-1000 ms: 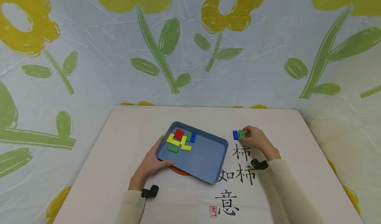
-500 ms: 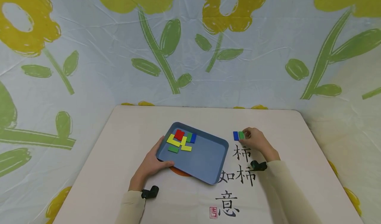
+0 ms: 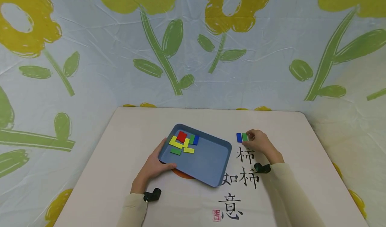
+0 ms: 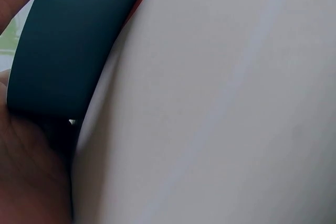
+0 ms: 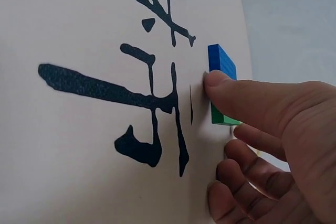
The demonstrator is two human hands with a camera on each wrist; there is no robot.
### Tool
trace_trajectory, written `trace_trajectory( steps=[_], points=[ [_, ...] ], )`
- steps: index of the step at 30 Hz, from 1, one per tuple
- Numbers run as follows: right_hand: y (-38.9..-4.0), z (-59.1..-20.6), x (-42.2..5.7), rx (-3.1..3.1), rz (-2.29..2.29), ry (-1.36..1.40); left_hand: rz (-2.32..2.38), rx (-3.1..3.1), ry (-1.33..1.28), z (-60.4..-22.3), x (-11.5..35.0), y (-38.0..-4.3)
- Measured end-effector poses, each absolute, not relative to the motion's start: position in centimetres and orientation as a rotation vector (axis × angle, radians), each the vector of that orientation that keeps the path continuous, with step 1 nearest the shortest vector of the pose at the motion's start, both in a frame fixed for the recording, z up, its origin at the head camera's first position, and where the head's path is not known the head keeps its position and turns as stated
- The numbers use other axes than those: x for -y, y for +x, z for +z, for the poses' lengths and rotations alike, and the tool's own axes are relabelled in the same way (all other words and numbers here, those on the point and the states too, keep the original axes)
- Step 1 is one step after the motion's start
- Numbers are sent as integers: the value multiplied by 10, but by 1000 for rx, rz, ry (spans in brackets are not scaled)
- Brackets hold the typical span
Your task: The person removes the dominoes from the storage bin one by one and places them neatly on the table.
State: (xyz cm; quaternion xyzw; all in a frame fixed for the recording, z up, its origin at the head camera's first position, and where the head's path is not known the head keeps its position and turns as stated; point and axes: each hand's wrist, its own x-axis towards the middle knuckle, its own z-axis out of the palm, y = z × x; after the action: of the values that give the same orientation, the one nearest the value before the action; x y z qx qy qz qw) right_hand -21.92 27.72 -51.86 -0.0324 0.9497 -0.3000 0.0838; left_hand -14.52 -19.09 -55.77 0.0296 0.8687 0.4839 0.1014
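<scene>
My left hand [image 3: 153, 165] grips the near-left corner of a blue rectangular tray [image 3: 208, 160], thumb along its near edge and fingers along its left side. Several flat red, yellow, green and blue blocks [image 3: 181, 136] lie grouped in the tray's left part. In the left wrist view the tray wall [image 4: 68, 45] sits between parts of that hand. Over on the right, my right hand [image 3: 260, 143] pinches a green block [image 3: 244, 137] standing on the table beside a blue block [image 3: 239, 138]. The right wrist view shows the thumb [image 5: 236, 90] covering part of the green block [image 5: 224, 117].
Black brush characters [image 3: 245, 155] and a red seal print [image 3: 216, 215] mark the pale tabletop cloth [image 3: 135, 120]. An orange printed shape [image 3: 182, 174] shows partly from under the tray. A flower-patterned curtain [image 3: 114, 53] rises behind the table's far edge.
</scene>
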Motion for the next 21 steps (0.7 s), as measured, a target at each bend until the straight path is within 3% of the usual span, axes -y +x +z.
trace_trajectory(
  steps=[11, 21],
  points=[
    [-217, -501, -268, -2855, -884, -125, 1444, -2554, 85, -555, 190, -145],
    [-217, -473, -223, -2851, -1007, -349, 1443, -2552, 85, -554, 189, -145]
  ],
)
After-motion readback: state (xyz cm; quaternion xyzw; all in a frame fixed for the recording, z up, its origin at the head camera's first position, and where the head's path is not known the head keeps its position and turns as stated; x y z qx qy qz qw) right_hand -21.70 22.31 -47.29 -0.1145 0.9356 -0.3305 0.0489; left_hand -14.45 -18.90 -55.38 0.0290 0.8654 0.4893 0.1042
